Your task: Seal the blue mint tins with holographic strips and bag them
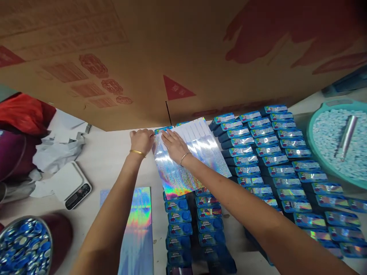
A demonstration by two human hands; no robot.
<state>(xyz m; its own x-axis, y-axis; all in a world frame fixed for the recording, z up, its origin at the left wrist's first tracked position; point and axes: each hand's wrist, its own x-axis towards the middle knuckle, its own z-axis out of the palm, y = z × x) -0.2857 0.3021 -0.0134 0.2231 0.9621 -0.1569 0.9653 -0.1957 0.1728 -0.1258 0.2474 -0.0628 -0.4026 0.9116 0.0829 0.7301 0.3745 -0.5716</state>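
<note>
A shiny holographic sticker sheet (200,160) lies tilted on top of rows of small blue tins. White backing strips show along its upper part. Flat on the sheet's upper left rests my right hand (175,146), fingers stretched out. My left hand (142,140) is closed in a pinch at the sheet's upper left edge; the fingertips are partly hidden. Just beyond the hands, part of a blue tin (163,130) peeks out. Below the sheet, two columns of blue tins (179,217) run toward me, some with bare lids and some with shiny strips.
Several rows of blue tins (266,141) stand to the right, beside a teal basin (312,126) of pale pieces with a metal scoop (347,135). A large cardboard box (143,76) walls the back. At left are a white scale (75,183), a second holographic sheet (139,229) and a pot of blue-wrapped pieces (24,244).
</note>
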